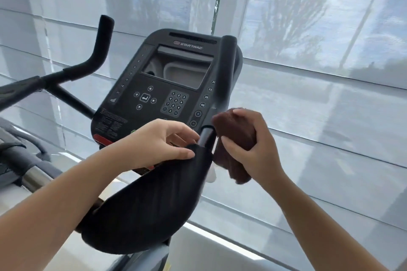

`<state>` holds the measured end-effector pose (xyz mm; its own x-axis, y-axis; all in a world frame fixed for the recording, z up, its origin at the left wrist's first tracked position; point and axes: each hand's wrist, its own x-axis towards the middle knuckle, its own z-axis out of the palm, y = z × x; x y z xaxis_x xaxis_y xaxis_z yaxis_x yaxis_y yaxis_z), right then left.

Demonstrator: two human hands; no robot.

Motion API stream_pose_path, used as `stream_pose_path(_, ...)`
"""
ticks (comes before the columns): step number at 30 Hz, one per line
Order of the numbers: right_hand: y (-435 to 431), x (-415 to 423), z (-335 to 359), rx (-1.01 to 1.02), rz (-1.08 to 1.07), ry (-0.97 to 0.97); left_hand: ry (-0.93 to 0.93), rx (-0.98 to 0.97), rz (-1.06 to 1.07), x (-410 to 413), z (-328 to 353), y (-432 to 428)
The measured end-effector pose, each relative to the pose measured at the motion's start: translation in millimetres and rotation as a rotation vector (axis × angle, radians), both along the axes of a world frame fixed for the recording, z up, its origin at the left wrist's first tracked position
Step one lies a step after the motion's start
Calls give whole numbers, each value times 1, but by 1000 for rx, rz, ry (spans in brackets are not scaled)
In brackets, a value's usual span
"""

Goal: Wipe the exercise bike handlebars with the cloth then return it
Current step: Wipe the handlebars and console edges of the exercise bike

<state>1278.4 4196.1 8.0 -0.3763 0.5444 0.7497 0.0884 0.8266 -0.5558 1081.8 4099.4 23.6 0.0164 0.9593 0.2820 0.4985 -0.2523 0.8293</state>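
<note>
Gripping the brown cloth [236,145] in a closed fist, the right hand [251,149] presses it against the lower part of the right handlebar [226,77], just past the front tip of the pad [145,204]. The left hand [158,141] rests half open on that tip, thumb along its edge, holding nothing. Judging from this, the wad could slide off the bar, since the fingers bunch it rather than wrap it round the tube; a loose tail hanging below could catch. A wide stroke might also brush the console [174,86] buttons right beside the bar. The left handlebar [97,50], farther off, looks untouched. Hidden: the bar under the cloth, the bike below the pad, and wherever the cloth belongs.
</note>
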Motion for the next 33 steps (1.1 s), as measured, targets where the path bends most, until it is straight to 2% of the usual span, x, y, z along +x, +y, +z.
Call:
stream_pose_path(5, 44, -42, 69, 183, -207, 114, 54, -49, -19, -2, 14, 19)
stream_pose_path(8, 66, -66, 95, 228, -332, 45, 32, -119, -105, -7, 19, 27)
stream_pose_path(12, 63, -64, 50, 237, -327, -119, 29, -159, -210, -14, 20, 35)
stream_pose_path(14, 53, -47, 24, 124, -294, -98, 3, -156, -253, -17, 18, 38)
stream_pose_path(16, 46, -33, 15, 111, -276, -107, -34, -160, -288, -20, 14, 39)
stream_pose_path(20, 46, -51, 55, 377, -319, -224, -124, -197, -321, -25, 6, 42)
stream_pose_path(22, 61, -69, 87, 533, -446, -189, -155, -209, -327, -27, 3, 42)
stream_pose_path(23, 69, -76, 102, 549, -508, -161, -170, -208, -326, -28, 1, 42)
stream_pose_path(25, 79, -82, 119, 462, -532, -121, -190, -190, -326, -27, -2, 40)
stream_pose_path(27, 79, -79, 107, 398, -479, -145, -177, -151, -331, -26, -3, 38)
stream_pose_path(33, 49, -39, 38, 269, -265, -369, -129, -78, -350, -28, -2, 34)
